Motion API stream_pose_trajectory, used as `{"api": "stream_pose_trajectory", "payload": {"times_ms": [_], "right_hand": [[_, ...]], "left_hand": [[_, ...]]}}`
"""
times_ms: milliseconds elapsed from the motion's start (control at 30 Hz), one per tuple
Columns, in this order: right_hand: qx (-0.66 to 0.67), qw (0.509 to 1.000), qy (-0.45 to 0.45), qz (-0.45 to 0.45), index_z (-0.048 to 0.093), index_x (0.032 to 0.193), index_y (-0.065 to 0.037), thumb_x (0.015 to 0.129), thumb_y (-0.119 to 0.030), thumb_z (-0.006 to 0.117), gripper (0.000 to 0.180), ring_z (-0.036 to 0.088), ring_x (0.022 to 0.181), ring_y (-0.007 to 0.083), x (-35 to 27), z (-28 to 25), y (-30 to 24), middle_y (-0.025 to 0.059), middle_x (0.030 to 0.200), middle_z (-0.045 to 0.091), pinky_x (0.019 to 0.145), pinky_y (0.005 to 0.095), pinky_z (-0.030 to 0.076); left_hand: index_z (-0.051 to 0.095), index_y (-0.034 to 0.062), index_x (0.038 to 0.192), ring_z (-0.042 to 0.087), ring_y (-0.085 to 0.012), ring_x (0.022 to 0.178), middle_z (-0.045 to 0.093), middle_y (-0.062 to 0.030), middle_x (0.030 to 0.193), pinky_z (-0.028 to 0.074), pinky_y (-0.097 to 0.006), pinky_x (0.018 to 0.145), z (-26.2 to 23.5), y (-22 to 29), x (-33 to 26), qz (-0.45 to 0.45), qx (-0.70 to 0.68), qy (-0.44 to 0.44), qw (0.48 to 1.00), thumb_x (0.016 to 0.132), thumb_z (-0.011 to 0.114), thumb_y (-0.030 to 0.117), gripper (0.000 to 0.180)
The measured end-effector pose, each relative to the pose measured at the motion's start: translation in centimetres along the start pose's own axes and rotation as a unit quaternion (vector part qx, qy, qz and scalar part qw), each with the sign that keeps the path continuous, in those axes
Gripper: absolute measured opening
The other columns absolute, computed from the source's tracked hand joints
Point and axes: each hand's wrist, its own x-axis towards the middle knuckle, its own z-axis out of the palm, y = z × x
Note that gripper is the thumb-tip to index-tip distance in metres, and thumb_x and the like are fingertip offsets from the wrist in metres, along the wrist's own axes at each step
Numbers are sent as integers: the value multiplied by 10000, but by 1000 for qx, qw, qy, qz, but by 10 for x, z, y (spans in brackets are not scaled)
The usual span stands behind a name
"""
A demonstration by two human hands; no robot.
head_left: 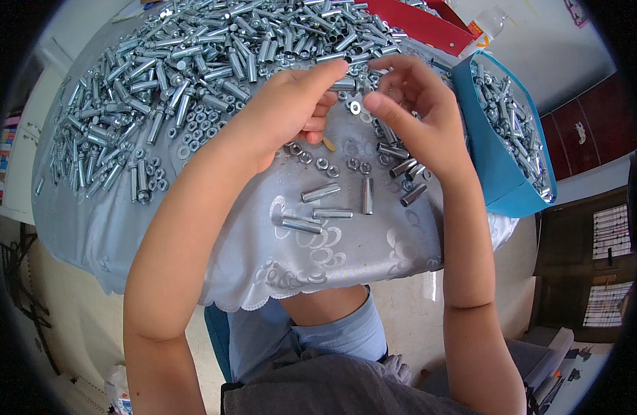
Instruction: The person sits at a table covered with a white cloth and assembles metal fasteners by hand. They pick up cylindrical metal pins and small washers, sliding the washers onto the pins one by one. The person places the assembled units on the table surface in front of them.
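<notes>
1. While the left hand pinches a metal sleeve, the right hand closes on its other end, a washer just below.
2. Loose nuts lie under the hands.
3. The big pile of sleeves lies left of and beyond them, the blue bin to the right.

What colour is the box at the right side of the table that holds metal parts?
The box is blue, seen best in the head view, beside the right hand.
</notes>
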Motion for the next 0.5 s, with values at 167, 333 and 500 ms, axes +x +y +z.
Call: {"api": "stream_pose_trajectory", "payload": {"times_ms": [167,333,500], "right_hand": [[-51,998,-41,7,599,925,-40,742,-162,707,245,407,584,13,1,-6,6,-25,755,504,500,166,323],[-22,999,-16,-21,596,932,-34,744,-155,705,249,402,580,12,0,-1,3,-21,764,505,497,166,325],[-80,993,-74,37,599,933,-26,723,-126,716,260,400,574,21,0,-7,5,-22,728,506,493,172,329]], "left_hand": [[344,159,621,295,-40,459,303,78,550,305,-219,460,1,3,-1,1,9,-18,1000,836,550,401,384],[336,157,615,295,-39,456,298,77,545,304,-217,459,3,2,-3,9,27,-29,999,833,548,412,397],[486,53,670,340,-51,446,365,46,534,334,-224,443,-3,0,1,4,22,-11,1000,830,536,419,402]]}}
